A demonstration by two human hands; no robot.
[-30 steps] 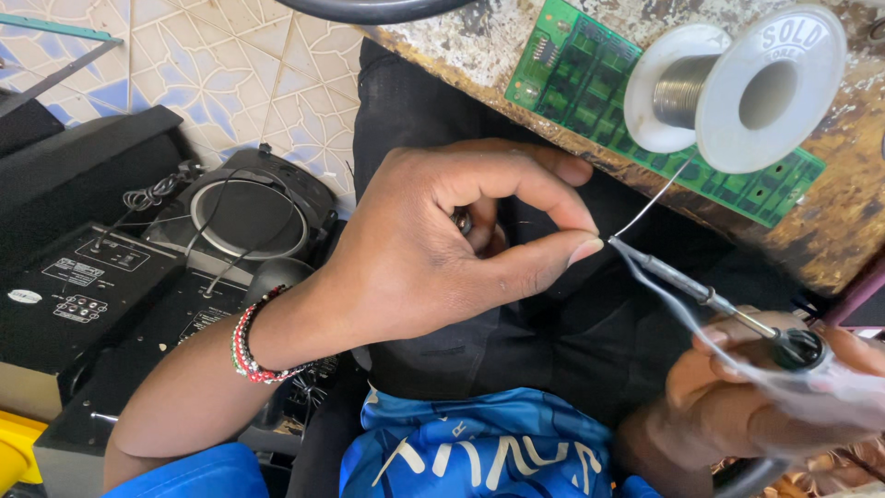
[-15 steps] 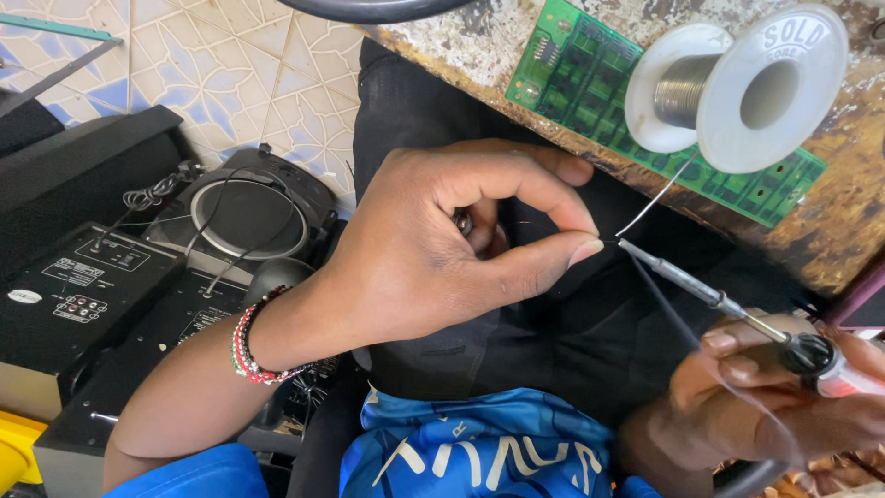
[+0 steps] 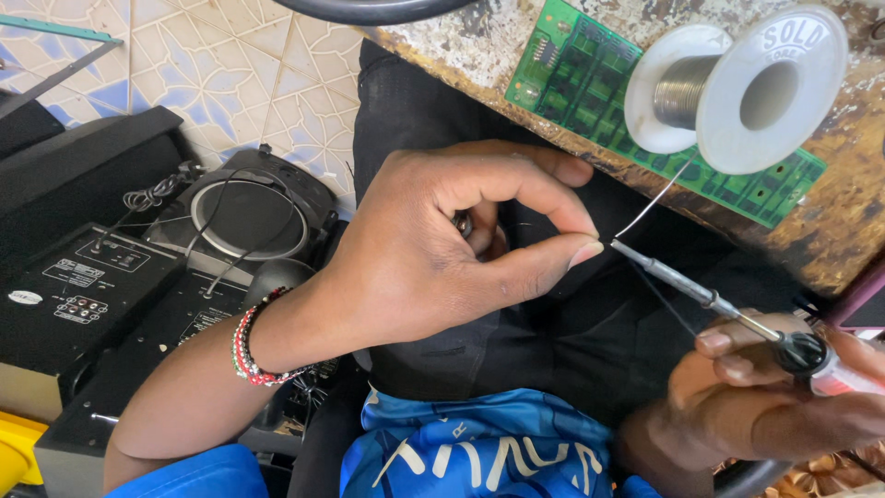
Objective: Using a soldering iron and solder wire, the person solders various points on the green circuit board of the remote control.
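Pinching a thin wire end between thumb and forefinger of the left hand [image 3: 433, 258], just below the solder spool [image 3: 737, 88]. Closing the right hand [image 3: 765, 406] around the soldering iron [image 3: 701, 295], tip touching the pinch. Better keeping fingertips back from the tip. Working over a worn bench [image 3: 848, 221], tiled floor [image 3: 212, 65] beyond.

Electronics repair workshop; circuit board [image 3: 590, 78], solder spool [image 3: 737, 88]
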